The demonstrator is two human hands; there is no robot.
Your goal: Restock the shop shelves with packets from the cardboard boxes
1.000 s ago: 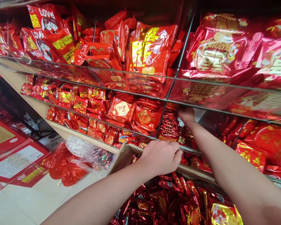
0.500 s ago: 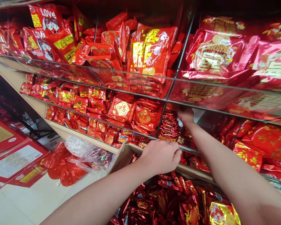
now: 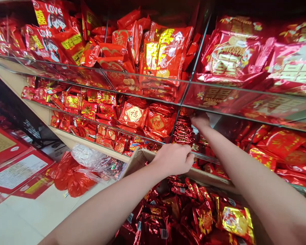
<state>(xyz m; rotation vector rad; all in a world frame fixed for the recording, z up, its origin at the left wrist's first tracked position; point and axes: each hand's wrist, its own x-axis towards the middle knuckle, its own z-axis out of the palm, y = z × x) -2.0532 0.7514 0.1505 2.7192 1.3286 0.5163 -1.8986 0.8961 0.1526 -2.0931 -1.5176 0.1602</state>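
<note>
My left hand (image 3: pixel 173 159) is closed over the far rim of a cardboard box (image 3: pixel 206 177), its fingers curled round the edge. Inside the box lie many dark red shiny packets (image 3: pixel 178 211), with one gold-and-red packet (image 3: pixel 237 221) on top at the right. My right hand (image 3: pixel 201 120) reaches into a lower shelf compartment, just right of a stack of small red packets (image 3: pixel 183 131). Its fingertips are hidden behind that stack and the clear shelf divider, so whether they hold anything does not show.
Above my hands runs a clear shelf front (image 3: pixel 153 97) with larger red packets (image 3: pixel 165 54) behind it. Pink packets (image 3: pixel 232 51) fill the upper right. On the floor at left are red plastic bags (image 3: pixel 73 177), a clear bag (image 3: pixel 88 156) and printed red cartons (image 3: pixel 17 170).
The view has shifted slightly. My left hand stays on the box rim and my right hand stays in the compartment, a little further left in the picture.
</note>
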